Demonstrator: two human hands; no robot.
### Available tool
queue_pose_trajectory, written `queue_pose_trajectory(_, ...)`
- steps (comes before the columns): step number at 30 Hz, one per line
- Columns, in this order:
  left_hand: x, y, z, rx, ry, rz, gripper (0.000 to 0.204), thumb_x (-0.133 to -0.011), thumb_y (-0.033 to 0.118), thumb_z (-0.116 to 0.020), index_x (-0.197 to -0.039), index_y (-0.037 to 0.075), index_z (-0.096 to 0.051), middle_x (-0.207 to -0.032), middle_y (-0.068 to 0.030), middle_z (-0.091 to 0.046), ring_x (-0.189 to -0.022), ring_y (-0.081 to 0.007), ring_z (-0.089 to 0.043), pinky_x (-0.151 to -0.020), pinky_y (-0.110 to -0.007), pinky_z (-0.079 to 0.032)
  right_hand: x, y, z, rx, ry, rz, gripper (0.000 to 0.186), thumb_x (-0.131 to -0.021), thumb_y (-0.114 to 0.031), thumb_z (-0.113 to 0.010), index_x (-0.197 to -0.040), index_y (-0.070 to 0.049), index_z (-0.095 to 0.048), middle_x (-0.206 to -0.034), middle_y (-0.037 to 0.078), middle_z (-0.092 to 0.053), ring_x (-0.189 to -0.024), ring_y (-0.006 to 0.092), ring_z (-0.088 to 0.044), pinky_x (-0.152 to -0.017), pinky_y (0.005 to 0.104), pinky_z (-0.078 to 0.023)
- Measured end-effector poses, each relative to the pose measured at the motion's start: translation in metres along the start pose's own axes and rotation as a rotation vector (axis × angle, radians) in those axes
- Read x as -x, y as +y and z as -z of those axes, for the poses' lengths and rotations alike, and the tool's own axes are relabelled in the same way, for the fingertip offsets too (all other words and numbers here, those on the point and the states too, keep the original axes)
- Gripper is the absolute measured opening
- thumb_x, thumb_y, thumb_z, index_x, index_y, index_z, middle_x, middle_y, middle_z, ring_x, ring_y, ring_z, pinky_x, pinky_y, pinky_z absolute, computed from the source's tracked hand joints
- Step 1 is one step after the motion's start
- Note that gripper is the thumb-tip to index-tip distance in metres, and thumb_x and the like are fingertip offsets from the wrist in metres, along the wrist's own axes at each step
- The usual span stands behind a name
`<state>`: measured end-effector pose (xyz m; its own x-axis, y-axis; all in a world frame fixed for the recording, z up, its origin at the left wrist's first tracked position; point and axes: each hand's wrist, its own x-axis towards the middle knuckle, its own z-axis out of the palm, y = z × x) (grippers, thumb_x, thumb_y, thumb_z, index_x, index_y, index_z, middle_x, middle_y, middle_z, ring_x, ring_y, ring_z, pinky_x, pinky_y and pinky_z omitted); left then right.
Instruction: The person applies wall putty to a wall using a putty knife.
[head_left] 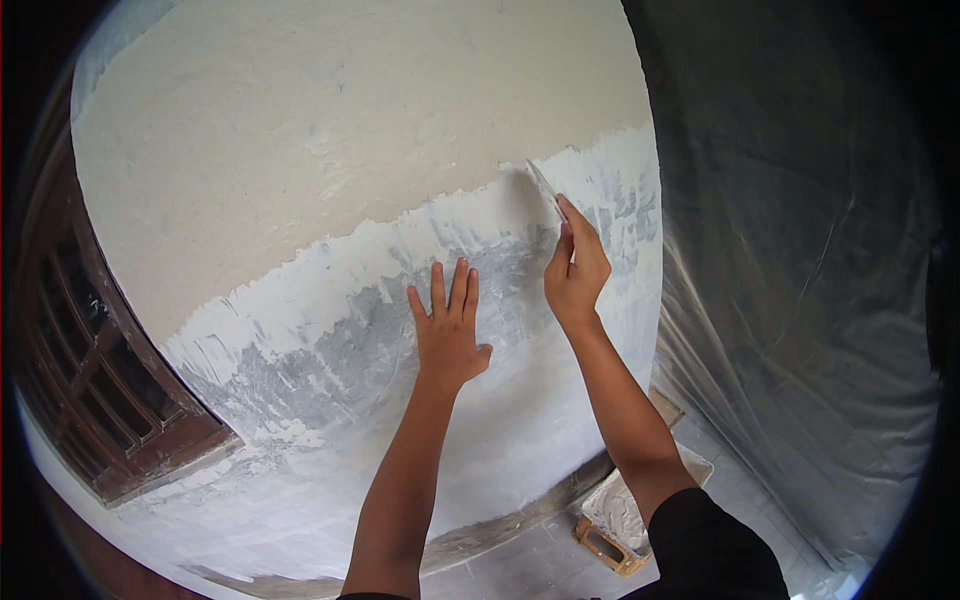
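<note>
My left hand (450, 327) lies flat against the wall (340, 180), fingers spread and holding nothing. It rests over the band where white filler gives way to grey, streaky surface. Farther right and a little higher, my right hand (578, 265) grips a putty knife (544, 190), seen nearly edge-on. Its blade is at the wall near the border between the cream upper coat and the whiter strip. The knife's handle is mostly hidden in my fingers.
At the left is a brown wooden window or door frame (100, 350) with slats. Clear plastic sheeting (790, 300) hangs along the right. On the tiled floor (510, 560), beside the wall's foot, stands a tub (612, 540) of white paste, partly behind my right arm.
</note>
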<state>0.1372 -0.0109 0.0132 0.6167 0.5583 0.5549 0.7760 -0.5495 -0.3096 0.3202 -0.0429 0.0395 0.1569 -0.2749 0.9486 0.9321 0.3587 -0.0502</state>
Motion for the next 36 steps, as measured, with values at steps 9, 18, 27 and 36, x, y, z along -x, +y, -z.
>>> queue_pose_trajectory(9, -0.001, -0.001, -0.004, -0.071, 0.009, -0.053, 0.116, -0.066, 0.050, -0.076, -0.153, 0.005, -0.015, -0.161, -0.0132, -0.005, -0.147, -0.0419, 0.004, -0.108, -0.072, -0.004, -0.061, 0.056, -0.020, -0.825, -0.377, -0.911, 0.027, -0.096, -0.005, -0.050, -0.121, 0.003, -0.057, -0.099, 0.004, -0.065, -0.082, 0.0089, -0.057, -0.072, 0.0233, -0.046)
queue_pose_trajectory(18, 0.001, -0.003, -0.001, -0.082, -0.002, -0.046, 0.116, -0.066, 0.050, -0.076, -0.153, 0.006, -0.014, -0.161, -0.0128, -0.006, -0.147, -0.0416, 0.003, -0.109, -0.071, -0.004, -0.065, 0.077, -0.014, -0.776, -0.226, -0.951, 0.029, -0.097, -0.005, -0.050, -0.124, 0.003, -0.056, -0.106, 0.006, -0.065, -0.090, 0.0104, -0.060, -0.081, 0.0241, -0.046)
queue_pose_trajectory(27, 0.001, 0.001, 0.002, -0.010, -0.006, 0.002, 0.119, -0.062, 0.042, -0.081, -0.154, 0.013, -0.012, -0.162, -0.0039, -0.002, -0.149, -0.0328, 0.001, -0.114, -0.064, -0.003, -0.069, 0.078, -0.021, -0.640, -0.269, -0.885, 0.029, -0.097, -0.005, -0.049, -0.124, 0.002, -0.057, -0.102, 0.004, -0.066, -0.085, 0.0105, -0.059, -0.075, 0.0241, -0.047)
queue_pose_trajectory(36, 0.001, -0.003, -0.003, -0.078, 0.008, -0.054, 0.117, -0.065, 0.049, -0.077, -0.153, 0.006, -0.013, -0.161, -0.0132, -0.004, -0.147, -0.0419, 0.003, -0.109, -0.071, -0.006, -0.073, 0.071, -0.031, -0.690, -0.367, -0.823, 0.027, -0.096, -0.005, -0.051, -0.120, 0.003, -0.058, -0.105, 0.007, -0.066, -0.091, 0.0120, -0.060, -0.081, 0.0245, -0.047)
